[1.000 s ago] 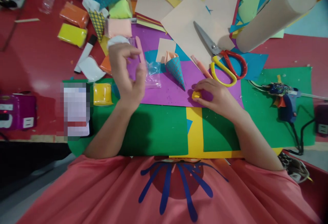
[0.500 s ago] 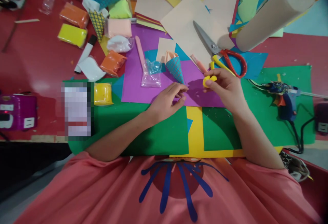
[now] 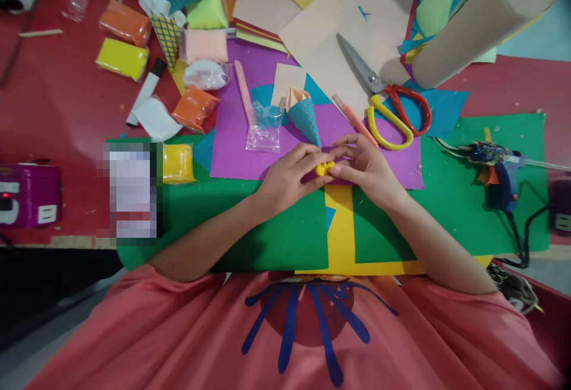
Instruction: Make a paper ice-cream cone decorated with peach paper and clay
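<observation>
A small lump of yellow modelling clay (image 3: 325, 168) sits between the fingertips of both hands, low over the purple sheet's front edge. My left hand (image 3: 288, 177) pinches its left side, with the fingers curled. From the right, my right hand (image 3: 369, 170) holds it between thumb and fingers. Just beyond them lies a small blue patterned paper cone (image 3: 304, 118) with peach clay in its mouth. A pink clay tool (image 3: 354, 119) rests beyond my right hand, beside scissors (image 3: 377, 84) with one red and one yellow handle loop.
Several wrapped clay packs, including a yellow one (image 3: 177, 163), lie on the left near a phone-like blurred object (image 3: 134, 194). A glue gun (image 3: 502, 170) with a cable lies on the right green sheet (image 3: 450, 217). A thick cardboard tube (image 3: 473, 27) is at the back right.
My right hand has moved left and toward me with the yellow clay, bringing it to my left hand's fingertips. The yellow scissor handle is now uncovered.
</observation>
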The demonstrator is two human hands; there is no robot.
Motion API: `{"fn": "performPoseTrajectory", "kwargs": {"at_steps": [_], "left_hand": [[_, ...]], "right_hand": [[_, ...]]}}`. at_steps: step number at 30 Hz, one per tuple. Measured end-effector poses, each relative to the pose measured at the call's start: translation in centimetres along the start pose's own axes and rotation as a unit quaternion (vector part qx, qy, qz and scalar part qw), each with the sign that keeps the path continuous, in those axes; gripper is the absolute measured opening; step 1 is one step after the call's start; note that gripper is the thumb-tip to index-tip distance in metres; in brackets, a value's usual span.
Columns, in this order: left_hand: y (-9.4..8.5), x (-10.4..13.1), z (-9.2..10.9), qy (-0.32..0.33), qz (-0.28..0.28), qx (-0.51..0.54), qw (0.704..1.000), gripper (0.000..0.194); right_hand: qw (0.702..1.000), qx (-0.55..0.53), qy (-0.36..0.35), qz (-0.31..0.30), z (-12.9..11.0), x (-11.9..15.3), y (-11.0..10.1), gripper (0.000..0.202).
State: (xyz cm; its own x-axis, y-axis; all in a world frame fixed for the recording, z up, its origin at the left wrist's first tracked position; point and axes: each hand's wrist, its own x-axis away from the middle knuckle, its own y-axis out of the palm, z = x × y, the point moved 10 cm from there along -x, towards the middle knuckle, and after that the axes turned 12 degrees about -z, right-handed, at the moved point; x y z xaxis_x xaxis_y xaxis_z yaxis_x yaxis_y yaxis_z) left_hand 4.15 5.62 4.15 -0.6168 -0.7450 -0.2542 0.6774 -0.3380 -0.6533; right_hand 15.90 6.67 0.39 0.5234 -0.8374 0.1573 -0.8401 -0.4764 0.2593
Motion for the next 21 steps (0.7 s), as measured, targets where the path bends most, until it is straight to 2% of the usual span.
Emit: {"fn": "performPoseTrajectory", "kwargs": {"at_steps": [2, 4, 6, 10, 12, 14, 18, 21], "left_hand": [[-0.6, 0.0, -1.3, -0.049, 0.025, 0.112, 0.992, 0.032], [-1.1, 0.1, -2.5, -0.088, 0.056, 0.216, 0.971, 0.037], [-1.4, 0.1, -3.1, -0.109, 0.076, 0.278, 0.951, 0.040], [-0.7, -0.3, -3.9, -0.143, 0.059, 0.391, 0.907, 0.046], [0.0, -0.5, -4.2, -0.156, 0.048, 0.447, 0.880, 0.048], [0.4, -0.6, -4.4, -0.165, 0.043, 0.471, 0.865, 0.048], [0.8, -0.6, -4.3, -0.170, 0.040, 0.491, 0.854, 0.058], [1.2, -0.5, -3.9, -0.187, 0.027, 0.478, 0.858, 0.071]], "right_hand": [[0.998, 0.052, -0.035, 0.022, -1.3, 0.2, -1.1, 0.042], [0.990, 0.100, -0.073, 0.067, -2.7, 0.7, -2.6, 0.032], [0.980, 0.123, -0.104, 0.118, -3.7, 1.2, -4.0, 0.028], [0.965, 0.132, -0.123, 0.190, -4.3, 1.9, -5.4, 0.026], [0.964, 0.134, -0.118, 0.194, -4.3, 1.9, -5.3, 0.028], [0.968, 0.134, -0.111, 0.184, -4.1, 1.7, -5.0, 0.029], [0.977, 0.127, -0.093, 0.141, -3.4, 1.1, -3.8, 0.032], [0.984, 0.122, -0.075, 0.108, -2.8, 0.8, -2.9, 0.039]]}}
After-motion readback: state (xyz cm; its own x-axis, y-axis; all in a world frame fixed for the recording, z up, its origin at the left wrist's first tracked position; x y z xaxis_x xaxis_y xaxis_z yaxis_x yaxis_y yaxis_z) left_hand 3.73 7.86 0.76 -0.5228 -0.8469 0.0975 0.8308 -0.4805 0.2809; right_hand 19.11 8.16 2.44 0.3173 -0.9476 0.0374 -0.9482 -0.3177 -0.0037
